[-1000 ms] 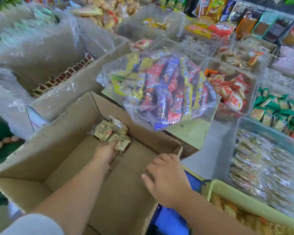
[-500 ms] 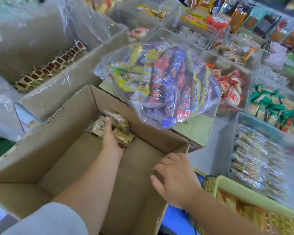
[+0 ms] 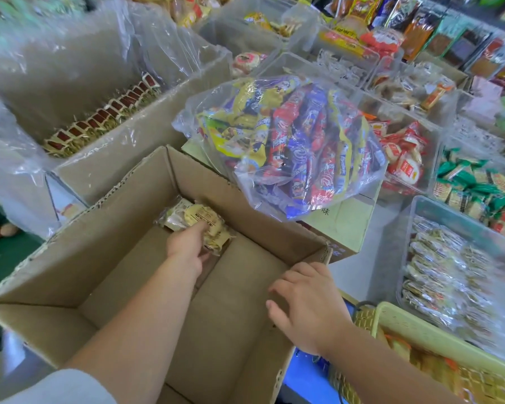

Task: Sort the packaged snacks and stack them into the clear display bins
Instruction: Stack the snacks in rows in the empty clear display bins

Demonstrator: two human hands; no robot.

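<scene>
Step in hand: taking the last snack packets (image 3: 193, 218) out of the cardboard box (image 3: 70, 252), I judge, so that they can go to a clear bin (image 3: 405, 252) at the right of the frame.
Where the packets are: in the far corner of the box, against its back wall, a little above the middle of the frame.
Left hand (image 3: 187, 246): deep in the box, fingers bent over the packets and thumb on the near side, so it grips them.
Right hand (image 3: 306, 304): lies over the right wall of the box, fingers loosely bent and holding nothing.
Long axis: the small heap runs from upper left to lower right, along the back wall.
Facing: the printed pale yellow face of the top packet looks up; single packet ends are too crumpled to tell.
How to do it well: gather the whole heap in one grip, because the wrappers look slippery; lift straight up past the wall; let the right hand steady the box.
</scene>
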